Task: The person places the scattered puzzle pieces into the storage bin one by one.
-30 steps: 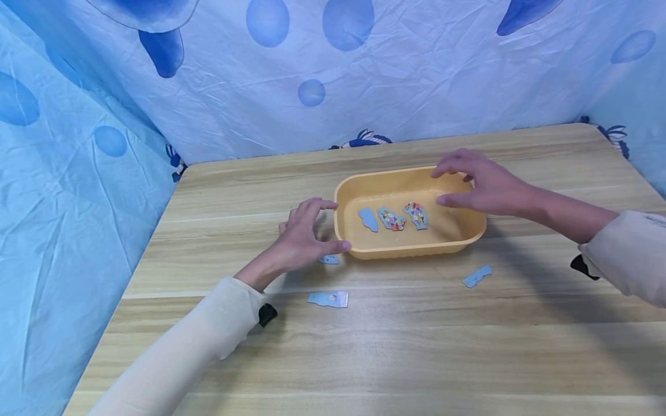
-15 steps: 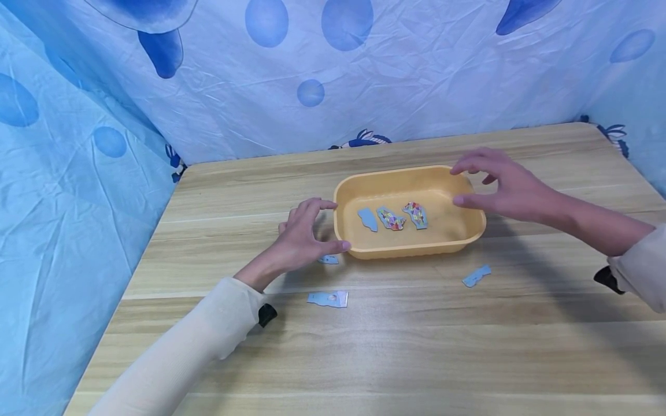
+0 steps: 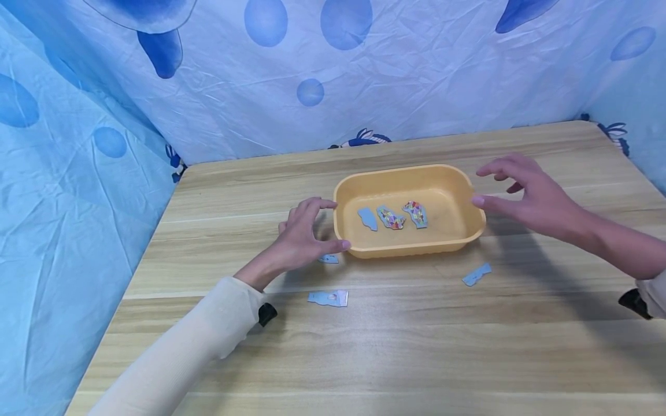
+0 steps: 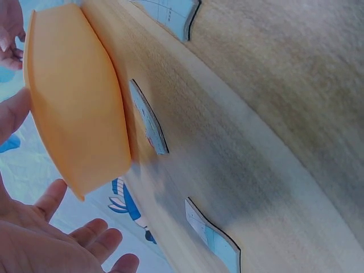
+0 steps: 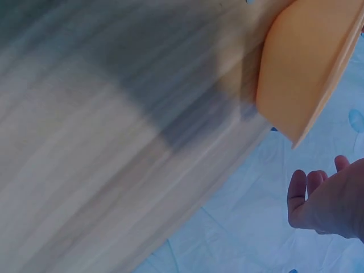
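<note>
In the head view, an orange-yellow plastic basin [image 3: 411, 251] stands on the wooden table. Several jigsaw-like pieces lie flat inside: a plain blue piece [image 3: 367, 219] and two pieces with colourful patterns, one left [image 3: 390, 218] and one right [image 3: 415, 214]. My left hand [image 3: 299, 240] spans the basin's left end, thumb and index finger spread at its rim, the other fingers loose. Held beside the right end, my right hand [image 3: 538, 199] has its fingers spread and slightly bent around nothing. The thumb is close to the rim; contact is unclear.
Outside the basin lie more light-blue pieces: one partly behind my left thumb [image 3: 329, 259], a longer piece [image 3: 329, 298] in front, and another piece [image 3: 477, 274] at the right. The wooden table [image 3: 416, 358] meets a blue patterned cloth [image 3: 416, 86] at the back and left.
My right hand has moved to the right, from above the basin's right part to beyond its right end. My left hand and the pieces have stayed in place.
</note>
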{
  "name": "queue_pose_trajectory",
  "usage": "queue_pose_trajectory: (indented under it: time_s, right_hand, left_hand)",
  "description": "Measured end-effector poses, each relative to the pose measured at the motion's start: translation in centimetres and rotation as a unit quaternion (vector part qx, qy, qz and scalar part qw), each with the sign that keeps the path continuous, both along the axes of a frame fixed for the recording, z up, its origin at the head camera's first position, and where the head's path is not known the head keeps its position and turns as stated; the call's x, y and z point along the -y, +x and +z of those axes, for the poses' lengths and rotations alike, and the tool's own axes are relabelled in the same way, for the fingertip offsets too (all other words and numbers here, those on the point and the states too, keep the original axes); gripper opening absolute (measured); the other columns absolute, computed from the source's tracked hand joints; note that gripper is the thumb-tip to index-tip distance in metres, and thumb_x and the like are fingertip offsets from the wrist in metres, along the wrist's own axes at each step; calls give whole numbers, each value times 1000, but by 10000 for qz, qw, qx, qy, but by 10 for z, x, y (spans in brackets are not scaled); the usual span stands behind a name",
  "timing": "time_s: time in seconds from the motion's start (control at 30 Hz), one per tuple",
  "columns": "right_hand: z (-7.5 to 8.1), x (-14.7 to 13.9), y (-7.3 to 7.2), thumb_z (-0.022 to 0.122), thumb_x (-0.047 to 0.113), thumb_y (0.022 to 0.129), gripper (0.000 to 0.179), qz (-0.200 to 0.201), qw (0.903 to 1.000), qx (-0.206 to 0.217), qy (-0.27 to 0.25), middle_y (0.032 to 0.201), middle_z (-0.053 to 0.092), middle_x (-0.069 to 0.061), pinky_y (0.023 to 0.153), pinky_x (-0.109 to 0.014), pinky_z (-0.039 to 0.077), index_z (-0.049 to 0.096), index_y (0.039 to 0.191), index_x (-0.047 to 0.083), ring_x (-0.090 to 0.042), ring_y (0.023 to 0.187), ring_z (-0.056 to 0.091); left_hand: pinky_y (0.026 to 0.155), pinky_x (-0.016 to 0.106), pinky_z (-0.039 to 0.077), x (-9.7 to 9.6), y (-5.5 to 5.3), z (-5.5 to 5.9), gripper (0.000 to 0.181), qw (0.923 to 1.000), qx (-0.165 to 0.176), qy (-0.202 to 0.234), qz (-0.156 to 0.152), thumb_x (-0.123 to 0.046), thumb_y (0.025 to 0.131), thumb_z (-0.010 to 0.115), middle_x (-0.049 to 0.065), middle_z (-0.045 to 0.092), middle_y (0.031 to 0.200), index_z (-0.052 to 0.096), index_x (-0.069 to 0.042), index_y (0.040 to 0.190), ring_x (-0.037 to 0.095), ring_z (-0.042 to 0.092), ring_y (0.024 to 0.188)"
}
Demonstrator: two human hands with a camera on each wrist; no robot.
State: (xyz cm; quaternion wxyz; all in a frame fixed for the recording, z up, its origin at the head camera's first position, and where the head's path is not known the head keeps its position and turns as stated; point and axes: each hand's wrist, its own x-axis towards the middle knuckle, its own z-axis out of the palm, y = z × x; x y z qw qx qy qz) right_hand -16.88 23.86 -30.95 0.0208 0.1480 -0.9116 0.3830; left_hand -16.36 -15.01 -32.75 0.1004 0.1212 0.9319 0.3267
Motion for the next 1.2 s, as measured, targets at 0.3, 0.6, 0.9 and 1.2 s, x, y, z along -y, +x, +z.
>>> queue_pose_trajectory:
  time_s: [0.3,0.6,0.9,1.2]
  right_hand:
    - [-12,-8,9,66,27,92,45,-213,9997,122,-5,129,44,-10,80,-30,34,54,131,8,-25,111,38]
    - [-18,-9,19,65,28,92,45,-280,9993,256,-11,131,44,-12,78,-26,33,54,130,8,-25,111,38]
    - [-23,-12,28,69,30,89,47,-448,9985,299,67,128,44,-14,76,-24,33,55,128,6,-26,109,37]
    - [-31,-10,37,70,32,88,59,-505,9966,580,304,132,40,-23,79,-38,38,49,132,-2,-41,114,39]
  left_hand:
    - [98,51,17,0,0,-1,73,10000,3,30,-16,-45,76,78,1,25,154,41,-28,136,23,19,137]
    - [99,50,18,0,-1,-2,73,10000,-10,51,-7,-44,76,79,1,26,154,42,-28,136,23,20,137]
    - [100,51,17,0,0,-1,73,10000,6,58,-14,-45,76,78,1,25,154,42,-28,136,23,19,138]
    - [100,51,17,0,-1,-1,73,10000,16,41,-3,-45,76,79,1,25,154,42,-28,137,23,19,138]
